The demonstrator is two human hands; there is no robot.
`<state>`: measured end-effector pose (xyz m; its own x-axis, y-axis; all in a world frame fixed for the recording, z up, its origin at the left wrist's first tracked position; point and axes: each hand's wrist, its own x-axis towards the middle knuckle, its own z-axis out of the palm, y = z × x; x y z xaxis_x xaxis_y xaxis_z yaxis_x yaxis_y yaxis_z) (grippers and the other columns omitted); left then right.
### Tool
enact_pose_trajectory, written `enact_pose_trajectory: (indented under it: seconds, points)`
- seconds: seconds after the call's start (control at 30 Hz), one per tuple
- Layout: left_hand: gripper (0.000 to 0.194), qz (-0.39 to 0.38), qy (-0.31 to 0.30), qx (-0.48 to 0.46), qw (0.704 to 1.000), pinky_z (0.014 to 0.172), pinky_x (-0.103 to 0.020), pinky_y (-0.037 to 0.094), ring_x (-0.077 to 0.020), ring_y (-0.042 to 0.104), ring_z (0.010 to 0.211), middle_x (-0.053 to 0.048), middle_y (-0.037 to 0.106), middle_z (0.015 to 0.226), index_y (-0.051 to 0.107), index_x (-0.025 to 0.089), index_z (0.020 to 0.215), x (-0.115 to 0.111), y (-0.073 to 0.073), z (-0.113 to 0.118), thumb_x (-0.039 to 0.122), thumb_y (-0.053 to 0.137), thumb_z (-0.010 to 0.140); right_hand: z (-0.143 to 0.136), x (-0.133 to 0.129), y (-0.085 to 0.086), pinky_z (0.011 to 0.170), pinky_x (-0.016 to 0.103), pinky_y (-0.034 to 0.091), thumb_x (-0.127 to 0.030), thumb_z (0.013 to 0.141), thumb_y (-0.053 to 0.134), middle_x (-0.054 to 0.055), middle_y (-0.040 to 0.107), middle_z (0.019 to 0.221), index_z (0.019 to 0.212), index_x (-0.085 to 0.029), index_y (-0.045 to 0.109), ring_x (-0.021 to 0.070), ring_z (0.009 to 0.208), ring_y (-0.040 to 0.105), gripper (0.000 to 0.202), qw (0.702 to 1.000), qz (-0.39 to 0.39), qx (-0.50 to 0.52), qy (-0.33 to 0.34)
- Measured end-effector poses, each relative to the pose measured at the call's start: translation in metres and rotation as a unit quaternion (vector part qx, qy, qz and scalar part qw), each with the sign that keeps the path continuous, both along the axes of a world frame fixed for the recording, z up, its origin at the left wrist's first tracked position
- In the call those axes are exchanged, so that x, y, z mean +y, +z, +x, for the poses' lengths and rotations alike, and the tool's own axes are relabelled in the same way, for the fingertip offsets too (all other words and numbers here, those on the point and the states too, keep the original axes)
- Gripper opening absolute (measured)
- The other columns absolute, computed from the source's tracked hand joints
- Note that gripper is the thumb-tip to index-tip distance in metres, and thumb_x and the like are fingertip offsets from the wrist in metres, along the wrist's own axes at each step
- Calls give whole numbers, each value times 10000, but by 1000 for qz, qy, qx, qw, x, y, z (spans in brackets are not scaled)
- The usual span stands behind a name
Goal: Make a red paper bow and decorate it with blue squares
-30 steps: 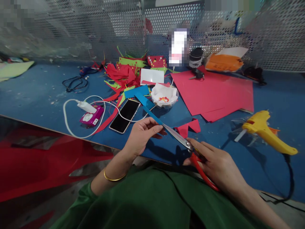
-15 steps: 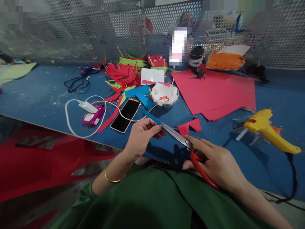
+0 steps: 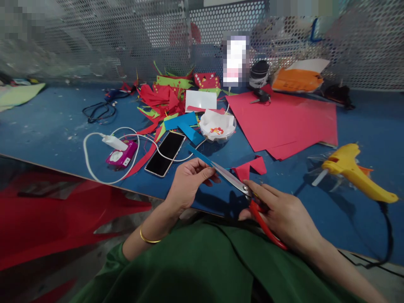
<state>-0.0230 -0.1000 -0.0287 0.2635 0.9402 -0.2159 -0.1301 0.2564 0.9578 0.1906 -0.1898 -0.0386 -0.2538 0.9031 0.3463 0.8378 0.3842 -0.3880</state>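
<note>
My left hand (image 3: pixel 192 179) pinches a narrow blue paper strip (image 3: pixel 199 154) above the table's front edge. The strip points up and to the left from my fingertips. My right hand (image 3: pixel 280 210) is closed round the red handles of the scissors (image 3: pixel 232 178). Their silver blades reach left to the strip beside my left fingertips; whether the blades are parted is hard to tell. Just behind the blades lies a folded red paper piece (image 3: pixel 249 167). Two wider blue paper pieces (image 3: pixel 186 123) lie overlapping farther back.
A black phone (image 3: pixel 166 154), a purple adapter (image 3: pixel 121 155) with a white cable and a clear bowl (image 3: pixel 217 126) stand behind and left. Red sheets (image 3: pixel 287 122) lie back right, a yellow glue gun (image 3: pixel 356 172) at right. Paper scraps (image 3: pixel 160 99) are heaped near the mesh (image 3: pixel 126 42).
The scissors and my right hand have shifted slightly left. My left hand keeps its pinch on the strip, and the whole view has moved a little.
</note>
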Motion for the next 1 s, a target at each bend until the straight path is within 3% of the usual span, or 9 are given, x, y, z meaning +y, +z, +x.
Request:
enact_pose_trajectory:
  seconds: [0.17, 0.5, 0.73, 1.0]
  points:
    - [202, -2, -9, -11, 1000, 542, -222, 494, -136, 682, 578, -1, 708, 616, 650, 167, 733, 0, -1, 0, 303, 799, 721, 0, -1, -2, 528, 263, 535, -560, 977, 511, 66, 722, 765, 1190, -77, 684, 167, 579, 686, 556, 1000, -12, 7, 1]
    - [239, -16, -19, -12, 1000, 545, -219, 511, -151, 704, 643, -16, 720, 659, 652, 166, 733, 3, -3, -3, 340, 815, 718, 3, -2, -3, 527, 255, 532, -461, 988, 517, 42, 722, 764, 1192, -142, 678, 169, 603, 702, 411, 999, -32, 9, -8]
    - [223, 19, -2, -2, 1000, 514, -209, 519, -142, 700, 627, -11, 710, 645, 635, 164, 719, 9, 0, -11, 304, 808, 745, 5, -2, -3, 510, 267, 537, -432, 969, 552, 36, 726, 764, 1163, -137, 691, 180, 601, 715, 380, 1000, -7, 1, -10]
    - [219, 21, -5, 19, 1000, 508, -218, 524, -138, 690, 591, -19, 712, 645, 623, 163, 706, 6, 1, -12, 298, 789, 749, 4, -5, -6, 555, 284, 549, -641, 934, 527, 61, 726, 822, 1207, -112, 660, 188, 643, 723, 610, 1000, -12, 3, -3]
